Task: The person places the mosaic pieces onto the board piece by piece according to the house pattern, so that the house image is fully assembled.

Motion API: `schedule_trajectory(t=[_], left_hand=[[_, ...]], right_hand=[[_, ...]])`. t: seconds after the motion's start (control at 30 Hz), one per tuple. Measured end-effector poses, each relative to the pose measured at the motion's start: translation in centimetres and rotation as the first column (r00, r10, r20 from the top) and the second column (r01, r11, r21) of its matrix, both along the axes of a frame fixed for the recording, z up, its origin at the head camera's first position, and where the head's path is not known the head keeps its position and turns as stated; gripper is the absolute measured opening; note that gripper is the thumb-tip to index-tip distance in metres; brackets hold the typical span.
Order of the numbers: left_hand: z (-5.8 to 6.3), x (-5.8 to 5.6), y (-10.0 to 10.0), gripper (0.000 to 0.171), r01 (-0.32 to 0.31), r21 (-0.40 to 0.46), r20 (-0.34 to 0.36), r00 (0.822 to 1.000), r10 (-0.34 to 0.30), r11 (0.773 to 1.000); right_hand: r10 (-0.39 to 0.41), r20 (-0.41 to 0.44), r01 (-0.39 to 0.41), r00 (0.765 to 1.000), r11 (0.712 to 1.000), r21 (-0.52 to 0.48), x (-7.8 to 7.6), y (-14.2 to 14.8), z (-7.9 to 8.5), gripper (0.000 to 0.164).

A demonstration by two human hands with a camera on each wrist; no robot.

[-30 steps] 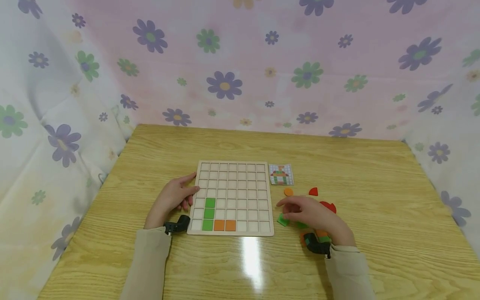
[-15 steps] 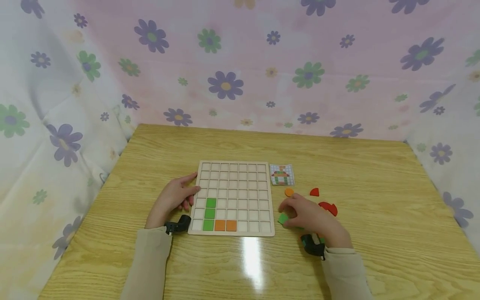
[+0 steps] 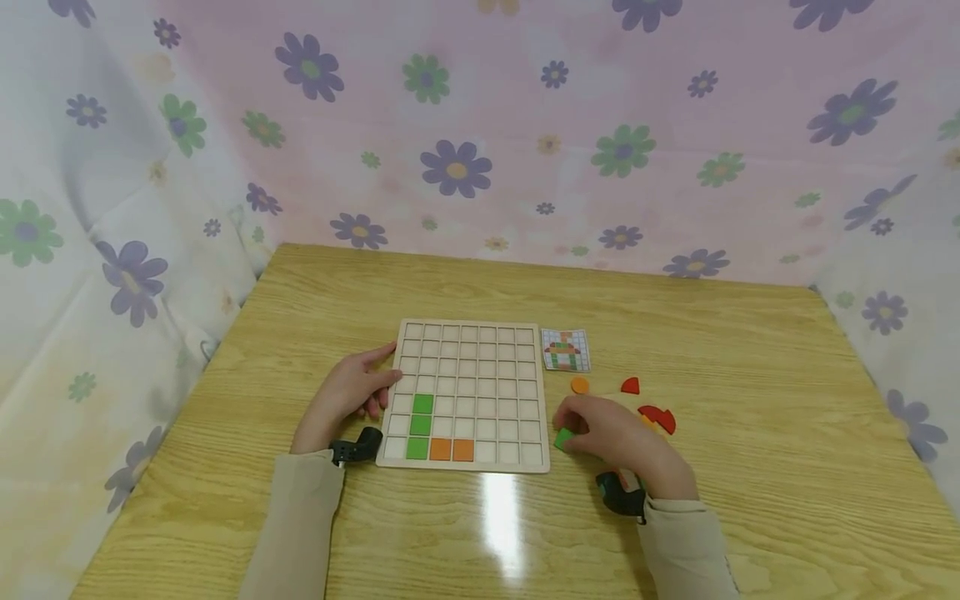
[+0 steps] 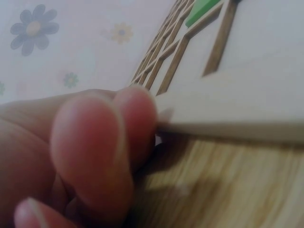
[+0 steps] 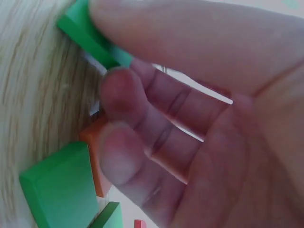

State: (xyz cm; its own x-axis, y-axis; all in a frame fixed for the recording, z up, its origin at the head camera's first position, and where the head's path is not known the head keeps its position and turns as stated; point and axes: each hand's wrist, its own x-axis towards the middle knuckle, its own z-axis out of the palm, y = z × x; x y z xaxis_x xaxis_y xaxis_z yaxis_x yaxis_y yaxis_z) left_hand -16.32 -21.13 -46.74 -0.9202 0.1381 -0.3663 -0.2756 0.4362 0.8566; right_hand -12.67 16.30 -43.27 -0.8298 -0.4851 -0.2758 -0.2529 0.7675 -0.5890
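The wooden grid board [image 3: 505,387] lies flat on the table, with green square tiles [image 3: 422,425] in one column and orange square tiles [image 3: 452,450] along its front row. At the board's left edge, my left hand [image 3: 350,389] rests its thumb on the rim, the index finger stretched along the side; the left wrist view shows fingertips [image 4: 135,107] right at the edge. To the right of the board, my right hand [image 3: 611,431] pinches a green square tile [image 5: 83,35] between thumb and fingers, close over the table.
A small pattern card [image 3: 567,350] lies beside the board's upper right corner. Near my right hand are an orange disc [image 3: 580,385], a red quarter-round piece [image 3: 631,386] and more red pieces [image 3: 660,418]. Another green tile [image 5: 64,185] and an orange piece [image 5: 97,152] lie under the fingers.
My right hand has closed its thumb and fingers on the green tile and shifted slightly left. The left hand stays at the board's edge. The head view has shifted slightly.
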Motion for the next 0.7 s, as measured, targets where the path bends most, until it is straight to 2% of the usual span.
schedule_trajectory(t=[0.23,0.37,0.5,0.7], left_hand=[[0.1,0.0,0.1,0.057,0.0,-0.012,-0.006,1.0,0.0,1.0],[0.0,0.0,0.2,0.057,0.002,-0.017,0.001,1.0,-0.002,1.0],[0.0,0.0,0.2,0.057,0.006,-0.015,0.0,1.0,-0.006,1.0],[0.1,0.0,0.1,0.057,0.008,-0.017,-0.001,1.0,-0.008,1.0]], right_hand=[[0.006,-0.001,-0.006,1.0,1.0,-0.003,-0.2,0.3,-0.1,0.012],[-0.04,-0.065,0.04,0.997,0.999,-0.006,-0.3,0.2,-0.1,0.009],[-0.085,-0.135,0.081,0.987,0.996,-0.038,-0.4,-0.1,-0.2,0.014],[-0.1,-0.138,0.094,0.985,0.994,-0.052,-0.5,-0.9,-0.2,0.016]])
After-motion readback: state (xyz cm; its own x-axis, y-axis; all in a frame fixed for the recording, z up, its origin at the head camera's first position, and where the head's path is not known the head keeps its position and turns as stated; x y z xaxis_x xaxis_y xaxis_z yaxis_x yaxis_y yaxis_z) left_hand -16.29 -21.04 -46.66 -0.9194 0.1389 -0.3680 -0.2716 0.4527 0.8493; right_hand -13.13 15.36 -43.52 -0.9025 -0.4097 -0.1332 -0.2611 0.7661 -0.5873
